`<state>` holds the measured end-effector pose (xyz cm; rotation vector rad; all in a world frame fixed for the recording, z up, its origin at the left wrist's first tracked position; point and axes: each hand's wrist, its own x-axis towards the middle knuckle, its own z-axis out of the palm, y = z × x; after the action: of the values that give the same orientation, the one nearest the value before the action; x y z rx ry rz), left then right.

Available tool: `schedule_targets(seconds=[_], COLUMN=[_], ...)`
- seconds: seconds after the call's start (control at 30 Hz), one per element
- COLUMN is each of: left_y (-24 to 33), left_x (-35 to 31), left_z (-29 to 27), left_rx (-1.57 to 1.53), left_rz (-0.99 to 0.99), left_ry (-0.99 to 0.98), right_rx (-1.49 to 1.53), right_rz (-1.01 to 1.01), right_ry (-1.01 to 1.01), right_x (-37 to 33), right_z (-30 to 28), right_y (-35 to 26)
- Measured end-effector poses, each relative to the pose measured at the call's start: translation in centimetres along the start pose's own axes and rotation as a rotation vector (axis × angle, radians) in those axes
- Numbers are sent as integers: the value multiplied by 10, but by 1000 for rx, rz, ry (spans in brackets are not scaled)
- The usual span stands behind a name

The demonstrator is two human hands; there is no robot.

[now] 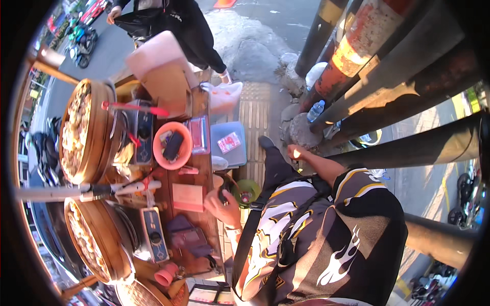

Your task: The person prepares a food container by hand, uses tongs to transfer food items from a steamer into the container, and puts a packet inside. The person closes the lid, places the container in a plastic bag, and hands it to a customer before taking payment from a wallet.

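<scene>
My left hand [223, 206] is at the right edge of the wooden cart top [200, 171], its fingers curled round something dark that I cannot make out. A pale pink box [188, 197] lies on the wood just left of it. To its right, below the edge, is a green bowl [250, 187] with small things inside. My right hand [294, 152] is closed beside my knee, away from the cart; nothing shows in it.
Two wooden steamers [97, 132] [94, 239] heaped with food stand at the left beside gas stoves [154, 234]. A pink basin [186, 135] holds a dark pouch. Red-handled tongs [138, 108] lie beyond it. Thick posts [357, 46] rise at right; a person [189, 30] stands ahead.
</scene>
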<state>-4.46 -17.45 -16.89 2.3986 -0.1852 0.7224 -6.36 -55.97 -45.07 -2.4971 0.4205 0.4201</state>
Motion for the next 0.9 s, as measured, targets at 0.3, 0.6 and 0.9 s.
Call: schedule_targets(seconds=[0.3,0.6,0.9], left_y=[43,103,148], left_x=[78,171,200], left_z=[198,401,474], left_rx=[-379,-454,-466], left_rz=[-206,-220,-239], left_ry=[-725,-974,-1142], right_rx=[420,253,166], right_rz=[382,978,1206], right_ry=[732,1373,1099], right_x=[226,376,399], right_z=[-124,-304,-306], right_y=[49,184,225])
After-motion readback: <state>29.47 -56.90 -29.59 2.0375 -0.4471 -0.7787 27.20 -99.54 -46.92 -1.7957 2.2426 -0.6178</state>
